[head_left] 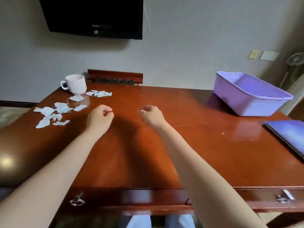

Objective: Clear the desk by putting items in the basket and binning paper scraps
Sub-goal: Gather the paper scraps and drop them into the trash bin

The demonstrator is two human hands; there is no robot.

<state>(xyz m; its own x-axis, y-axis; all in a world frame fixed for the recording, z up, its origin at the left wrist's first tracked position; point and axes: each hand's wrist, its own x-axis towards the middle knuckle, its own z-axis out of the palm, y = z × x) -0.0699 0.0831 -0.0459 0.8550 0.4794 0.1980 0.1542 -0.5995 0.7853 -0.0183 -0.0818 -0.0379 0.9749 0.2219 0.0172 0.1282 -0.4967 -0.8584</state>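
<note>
Several torn white paper scraps (52, 112) lie scattered at the desk's far left, with more scraps (100, 93) beside a white ribbed mug (76, 84). A lilac plastic basket (250, 102) stands at the far right corner, nothing visible inside. A blue spiral notebook (289, 135) lies at the right edge. My left hand (100, 117) hovers over the desk's middle, just right of the scraps, fingers loosely curled and holding nothing. My right hand (152, 116) hovers a little to the right of it, also loosely curled with nothing in it.
The glossy brown wooden desk (164, 153) has drawers with metal pulls along its front. A wooden chair back (115, 76) stands behind the far edge. A black television (93, 17) hangs on the wall. A fan (296, 59) stands at the right.
</note>
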